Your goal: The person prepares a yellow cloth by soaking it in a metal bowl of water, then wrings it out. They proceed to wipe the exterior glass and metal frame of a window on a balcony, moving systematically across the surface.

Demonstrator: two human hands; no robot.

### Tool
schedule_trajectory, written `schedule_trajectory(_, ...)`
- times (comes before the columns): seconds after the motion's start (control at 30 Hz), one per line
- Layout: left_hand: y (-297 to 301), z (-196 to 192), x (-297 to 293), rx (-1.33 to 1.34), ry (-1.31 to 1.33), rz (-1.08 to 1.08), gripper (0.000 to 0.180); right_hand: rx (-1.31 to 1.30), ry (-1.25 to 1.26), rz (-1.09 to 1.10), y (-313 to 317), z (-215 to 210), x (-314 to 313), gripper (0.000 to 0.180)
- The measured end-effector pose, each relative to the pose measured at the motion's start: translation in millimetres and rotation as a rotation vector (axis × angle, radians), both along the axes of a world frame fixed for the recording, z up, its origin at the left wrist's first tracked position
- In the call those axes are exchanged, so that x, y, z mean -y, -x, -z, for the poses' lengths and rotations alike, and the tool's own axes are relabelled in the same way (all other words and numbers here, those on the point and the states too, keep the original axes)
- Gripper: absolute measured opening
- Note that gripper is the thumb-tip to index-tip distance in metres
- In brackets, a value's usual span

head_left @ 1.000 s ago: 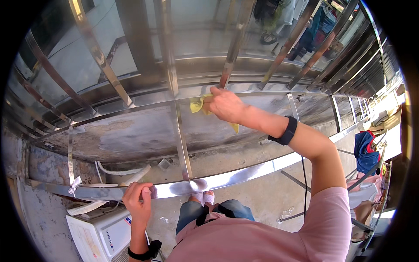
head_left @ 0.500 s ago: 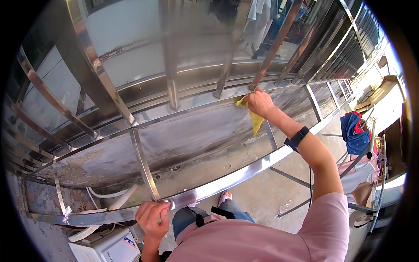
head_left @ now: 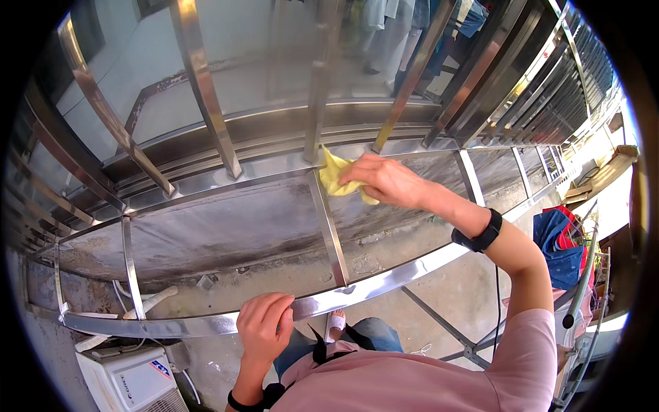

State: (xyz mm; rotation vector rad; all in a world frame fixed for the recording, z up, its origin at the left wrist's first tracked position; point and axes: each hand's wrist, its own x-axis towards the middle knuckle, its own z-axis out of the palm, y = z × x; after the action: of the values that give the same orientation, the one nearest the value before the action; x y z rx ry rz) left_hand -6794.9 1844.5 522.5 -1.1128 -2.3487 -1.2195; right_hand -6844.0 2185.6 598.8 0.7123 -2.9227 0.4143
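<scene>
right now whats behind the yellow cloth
Behind the yellow cloth in the right hand are the metal rail and grey wall, visible around it; what the cloth covers can't be seen.

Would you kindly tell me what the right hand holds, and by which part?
The right hand holds a yellow cloth by its crumpled right side.

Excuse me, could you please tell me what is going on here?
A person in a pink shirt holds a yellow cloth in the right hand, at the far metal rail below the upright bars. The left hand is at the near metal rail, holding no cloth. A white boxy unit stands at lower left.
</scene>
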Motion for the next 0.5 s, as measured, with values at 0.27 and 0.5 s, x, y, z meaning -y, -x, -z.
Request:
schedule_trajectory(0.27,-18,28,-33,-0.069,0.234,-0.209,0.013,-0.401,-0.478,-0.108,31,48,-2,0.029)
schedule_trajectory(0.5,-14,29,-38,-0.077,0.268,-0.240,0.009,-0.180,-0.417,0.161,7,52,-34,0.029)
